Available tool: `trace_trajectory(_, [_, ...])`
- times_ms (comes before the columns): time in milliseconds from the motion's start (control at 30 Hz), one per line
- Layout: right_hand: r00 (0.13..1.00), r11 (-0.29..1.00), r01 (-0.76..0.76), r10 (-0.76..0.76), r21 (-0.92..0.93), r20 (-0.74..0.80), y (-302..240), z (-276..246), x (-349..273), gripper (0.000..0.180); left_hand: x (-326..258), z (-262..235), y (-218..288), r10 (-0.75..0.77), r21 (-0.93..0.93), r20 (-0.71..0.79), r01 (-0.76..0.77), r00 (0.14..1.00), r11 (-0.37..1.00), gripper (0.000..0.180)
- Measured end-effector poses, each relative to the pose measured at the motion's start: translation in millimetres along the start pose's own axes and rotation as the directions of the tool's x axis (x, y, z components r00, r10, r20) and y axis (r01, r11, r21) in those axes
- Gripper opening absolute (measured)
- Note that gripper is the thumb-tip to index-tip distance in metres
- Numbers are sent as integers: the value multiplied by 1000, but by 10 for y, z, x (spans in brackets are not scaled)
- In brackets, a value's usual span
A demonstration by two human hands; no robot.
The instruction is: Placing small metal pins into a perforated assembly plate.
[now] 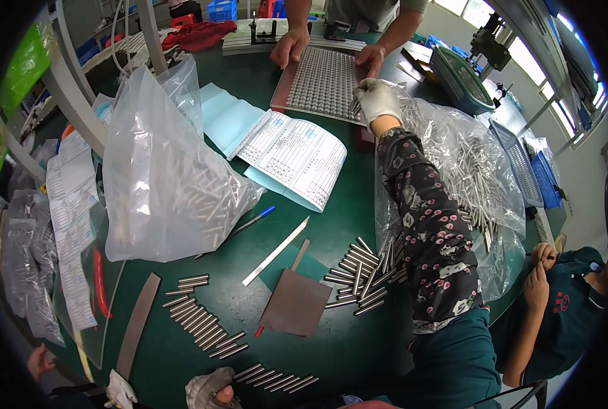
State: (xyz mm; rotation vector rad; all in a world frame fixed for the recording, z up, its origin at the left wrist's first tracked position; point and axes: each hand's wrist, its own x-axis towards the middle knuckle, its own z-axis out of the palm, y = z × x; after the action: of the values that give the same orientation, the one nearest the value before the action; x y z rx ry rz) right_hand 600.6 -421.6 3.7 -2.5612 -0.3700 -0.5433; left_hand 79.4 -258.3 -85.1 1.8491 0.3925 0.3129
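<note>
My right hand (379, 102), in a white glove, reaches far forward to the near right corner of a flat tray (277, 97) filled with rows of small round metal parts. Its fingers are closed, with thin metal pins (356, 106) showing at their tips. At the bottom edge my left hand (212, 390), in a greyish glove with a bare fingertip showing, is curled beside a row of steel pins (276, 380); what it holds, if anything, is hidden. Farther up, more steel pins (196, 322) lie lined up. A loose heap of pins (360, 276) spreads left of my right forearm.
Across the table, a person's hands (291, 48) hold the tray. A clear bag of pins (478, 163) lies right, another plastic bag (160, 163) stands left. Between are printed forms (293, 153), a pen (255, 220), a steel ruler (276, 250) and a brown square plate (295, 303). Another person (556, 307) sits right.
</note>
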Motion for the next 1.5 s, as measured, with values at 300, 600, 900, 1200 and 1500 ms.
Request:
trace_trajectory(300, [991,977,-69,90,-203,94,-116,-105,107,27,-212,-210,-480,-229,-105,109,240,967,965,25])
trace_trajectory(600, [983,956,-29,80,-291,165,-196,-143,115,29,-279,-224,-596,-414,-169,270,465,870,869,28])
trace_trajectory(900, [999,992,-30,26,-124,-30,-51,-4,-10,26,-19,217,546,142,125,-106,-128,984,984,31])
trace_trajectory(1200, [980,962,199,-199,-189,18,0,-14,-55,18,-103,221,433,-346,2,-45,347,937,938,30])
trace_trajectory(1500, [960,953,234,-257,-191,-107,32,64,-168,16,-103,114,330,-420,14,135,423,897,906,37])
